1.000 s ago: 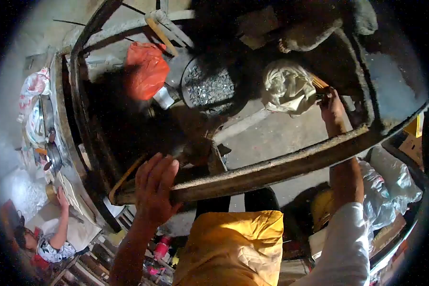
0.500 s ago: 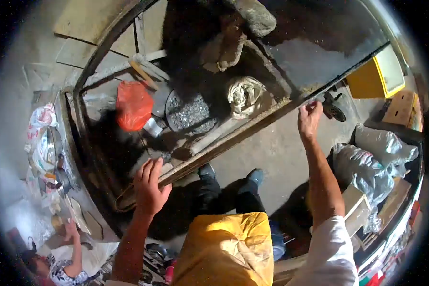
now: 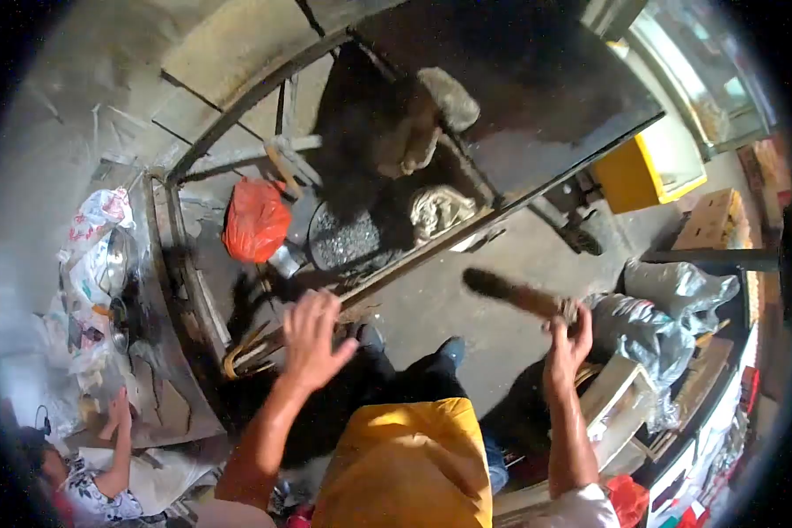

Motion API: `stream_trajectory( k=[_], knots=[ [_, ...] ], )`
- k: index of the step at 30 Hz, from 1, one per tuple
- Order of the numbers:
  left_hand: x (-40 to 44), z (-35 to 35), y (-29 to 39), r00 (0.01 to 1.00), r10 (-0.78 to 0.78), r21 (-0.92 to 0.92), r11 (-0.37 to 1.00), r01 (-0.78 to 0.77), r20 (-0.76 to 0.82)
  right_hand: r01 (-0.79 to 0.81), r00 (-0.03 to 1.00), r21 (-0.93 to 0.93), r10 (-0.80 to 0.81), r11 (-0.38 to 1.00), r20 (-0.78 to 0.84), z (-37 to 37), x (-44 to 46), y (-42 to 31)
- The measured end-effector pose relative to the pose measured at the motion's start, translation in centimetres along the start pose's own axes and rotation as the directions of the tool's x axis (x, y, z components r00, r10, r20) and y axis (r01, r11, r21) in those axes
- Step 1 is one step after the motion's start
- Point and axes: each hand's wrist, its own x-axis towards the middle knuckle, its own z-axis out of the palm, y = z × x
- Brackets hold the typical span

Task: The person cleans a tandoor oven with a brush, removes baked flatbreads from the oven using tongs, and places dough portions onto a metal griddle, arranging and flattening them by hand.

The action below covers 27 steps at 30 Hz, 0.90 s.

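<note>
My right hand (image 3: pixel 568 343) is closed around one end of a long, dark brown, stick-like piece (image 3: pixel 519 295). Motion blur hides what it is made of; it points up and left above the floor. My left hand (image 3: pixel 312 339), fingers spread, hovers near the front rail (image 3: pixel 431 253) of a dark metal frame; contact with the rail cannot be made out. Inside the frame are a red plastic bag (image 3: pixel 257 220), a round container of grey chips (image 3: pixel 343 238) and a crumpled pale cloth or sack (image 3: pixel 442 211).
A dark flat panel (image 3: pixel 519 97) covers the frame's far right part. To the right are a yellow box (image 3: pixel 629 180), a cardboard box (image 3: pixel 713 220) and silvery sacks (image 3: pixel 642 330). At lower left, another person (image 3: pixel 106 475) is beside a cluttered surface.
My right hand has come away from the rail and down toward me, with the brown piece now plainly in it. My left hand has shifted right, fingers spread. The head view has shifted.
</note>
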Motion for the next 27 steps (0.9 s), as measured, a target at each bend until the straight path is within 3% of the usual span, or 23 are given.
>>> stream_trajectory(
  k=[1, 2, 5, 6, 7, 8, 9, 11, 12, 13, 14, 15, 16, 17, 19, 21, 23, 24, 25, 27],
  knots=[
    [-0.3, -0.7, 2.5, 0.995, 0.098, -0.065, 0.993, -0.097, 0.005, 0.016, 0.998, 0.013, -0.017, 1.000, 0.067, -1.1, -2.3, -3.1],
    [-0.7, -1.1, 5.7, 0.991, 0.130, -0.155, 0.980, -0.128, 0.003, 0.027, 0.994, 0.142, -0.042, 0.990, 0.105, -1.7, -4.5, -5.7],
    [-0.4, -2.8, 13.1, 0.963, 0.256, -0.272, 0.936, -0.224, 0.087, -0.109, 0.976, 0.210, 0.064, 0.972, 0.210, -2.9, -8.9, -11.4],
    [-0.2, -2.6, 14.0, 0.955, 0.296, -0.275, 0.918, -0.285, -0.002, -0.140, 0.971, 0.294, 0.072, 0.945, 0.229, -2.4, -9.8, -13.4],
    [0.1, -2.2, 14.7, 0.964, 0.240, -0.293, 0.919, -0.262, -0.110, -0.172, 0.965, 0.374, 0.079, 0.911, 0.250, -1.9, -10.6, -15.0],
    [0.5, -2.8, 14.4, 0.965, 0.236, -0.314, 0.913, -0.262, -0.118, -0.174, 0.956, 0.387, 0.062, 0.906, 0.286, -1.7, -10.9, -15.6],
    [1.0, -3.5, 14.0, 0.965, 0.234, -0.334, 0.906, -0.261, -0.122, -0.109, 0.962, 0.362, 0.007, 0.926, 0.272, -1.2, -11.1, -15.6],
    [2.1, -5.6, 13.5, 0.956, 0.219, -0.436, 0.853, -0.285, -0.196, -0.030, 0.895, 0.229, -0.076, 0.973, 0.440, 0.0, -10.6, -17.3],
    [2.6, -6.0, 13.4, 0.949, 0.239, -0.424, 0.852, -0.306, -0.206, -0.125, 0.867, 0.296, -0.041, 0.947, 0.497, 1.8, -11.1, -19.1],
    [3.3, -6.4, 13.4, 0.942, 0.260, -0.414, 0.849, -0.328, -0.213, -0.104, 0.834, 0.144, 0.007, 0.984, 0.551, 2.7, -10.7, -19.0],
    [4.3, -7.1, 13.2, 0.926, 0.314, -0.467, 0.800, -0.376, -0.208, 0.276, 0.780, -0.149, -0.131, 0.950, 0.611, 3.6, -9.4, -17.7],
    [4.8, -6.5, 12.5, 0.922, 0.316, -0.395, 0.835, -0.383, -0.225, 0.392, 0.766, -0.286, -0.139, 0.874, 0.627, 4.7, -8.2, -18.2],
    [5.2, -8.2, 12.0, 0.925, 0.282, -0.385, 0.848, -0.365, -0.255, 0.498, 0.752, -0.407, -0.147, 0.766, 0.642, 5.8, -7.1, -18.7],
    [5.5, -9.9, 11.2, 0.926, 0.249, -0.377, 0.859, -0.346, -0.283, 0.377, 0.814, -0.421, -0.078, 0.825, 0.576, 7.2, -6.2, -20.2],
    [4.9, -10.3, 7.3, 0.966, 0.131, -0.435, 0.873, -0.220, -0.224, 0.490, 0.800, -0.281, -0.297, 0.825, 0.522, 8.9, -3.8, -21.7],
    [2.8, -11.3, 1.8, 0.982, 0.050, -0.526, 0.839, -0.139, -0.180, 0.738, 0.663, -0.283, -0.578, 0.613, 0.476, 11.3, -0.1, -21.4],
    [-1.1, -9.1, -5.1, 0.994, -0.064, -0.630, 0.777, -0.004, -0.085, 0.740, 0.672, -0.477, -0.552, 0.475, 0.493, 14.0, 1.4, -22.3],
    [-3.3, -9.3, -7.7, 0.993, -0.114, -0.642, 0.763, 0.071, -0.026, 0.616, 0.782, -0.719, -0.361, 0.324, 0.507, 15.4, 1.6, -22.4],
    [-5.5, -9.7, -10.0, 0.986, -0.164, -0.649, 0.747, 0.146, 0.033, 0.529, 0.848, -0.673, -0.302, 0.516, 0.436, 16.4, 1.7, -21.0],
    [-9.6, -10.2, -13.7, 0.952, -0.268, -0.608, 0.735, 0.299, 0.144, 0.603, 0.794, -0.697, -0.375, 0.387, 0.479, 18.1, 2.1, -18.2]
  ],
)
